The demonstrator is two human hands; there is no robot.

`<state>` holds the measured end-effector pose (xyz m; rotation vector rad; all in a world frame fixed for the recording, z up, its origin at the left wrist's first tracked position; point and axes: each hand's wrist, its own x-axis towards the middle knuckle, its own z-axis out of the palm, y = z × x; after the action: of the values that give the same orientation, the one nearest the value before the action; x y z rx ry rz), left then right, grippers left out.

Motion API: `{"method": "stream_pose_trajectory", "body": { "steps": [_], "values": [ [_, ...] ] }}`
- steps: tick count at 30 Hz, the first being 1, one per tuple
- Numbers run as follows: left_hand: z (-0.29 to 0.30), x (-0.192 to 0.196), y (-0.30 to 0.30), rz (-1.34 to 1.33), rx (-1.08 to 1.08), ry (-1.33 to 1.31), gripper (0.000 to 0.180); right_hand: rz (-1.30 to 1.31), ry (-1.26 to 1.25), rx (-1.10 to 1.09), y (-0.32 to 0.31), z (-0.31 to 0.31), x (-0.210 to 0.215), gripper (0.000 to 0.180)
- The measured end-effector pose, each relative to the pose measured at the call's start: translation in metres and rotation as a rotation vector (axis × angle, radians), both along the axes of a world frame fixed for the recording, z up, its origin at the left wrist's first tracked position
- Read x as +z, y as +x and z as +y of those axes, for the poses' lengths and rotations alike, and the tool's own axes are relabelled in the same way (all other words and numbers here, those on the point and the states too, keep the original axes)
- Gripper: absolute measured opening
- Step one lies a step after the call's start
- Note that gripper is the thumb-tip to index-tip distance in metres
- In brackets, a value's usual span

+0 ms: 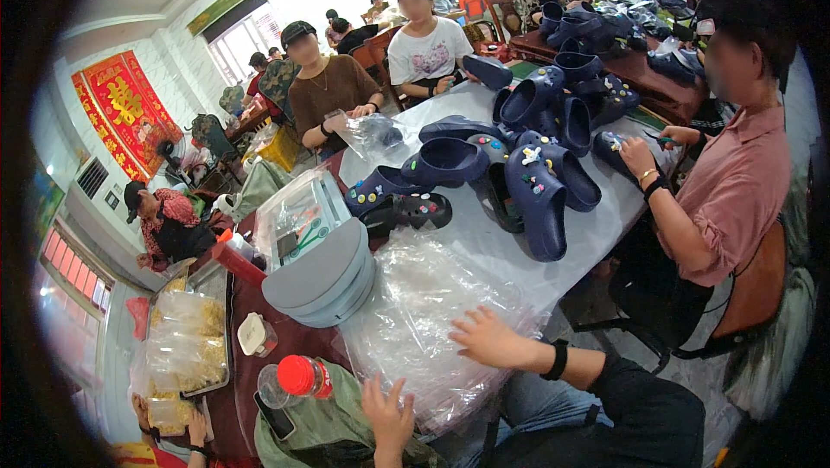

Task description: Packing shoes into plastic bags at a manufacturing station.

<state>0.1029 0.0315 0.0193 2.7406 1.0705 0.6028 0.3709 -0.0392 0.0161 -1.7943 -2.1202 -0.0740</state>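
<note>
At the table's near edge, both hands, left hand (386, 413) and right hand (487, 337), lie open-fingered on clear plastic bags (415, 312).

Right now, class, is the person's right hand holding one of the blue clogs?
No: the right hand lies open on the clear plastic bags, while the blue clogs sit farther up the table.

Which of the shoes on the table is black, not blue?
The black clog beside the clear plastic box, dotted with little charms. Every other clog in the pile is navy blue.
</note>
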Motion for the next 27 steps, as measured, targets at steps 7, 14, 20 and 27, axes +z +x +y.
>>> {"method": "stream_pose_trajectory", "body": {
  "steps": [7, 14, 20, 27],
  "values": [
    [0.007, -0.046, 0.049, 0.077, -0.039, -0.160, 0.038, -0.050, -0.150, -0.092, 0.043, -0.014, -0.035, 0.046],
    [0.005, -0.055, 0.052, 0.134, -0.067, -0.125, 0.045, -0.067, -0.155, -0.100, 0.060, -0.008, -0.032, 0.047],
    [0.002, -0.058, 0.057, 0.157, -0.071, -0.108, 0.051, 0.354, 0.097, -0.168, 0.089, -0.008, -0.010, 0.045],
    [-0.001, -0.068, 0.056, 0.159, -0.050, -0.048, 0.054, 0.107, 0.752, -1.046, 0.161, -0.018, 0.021, 0.053]
  ]
}}
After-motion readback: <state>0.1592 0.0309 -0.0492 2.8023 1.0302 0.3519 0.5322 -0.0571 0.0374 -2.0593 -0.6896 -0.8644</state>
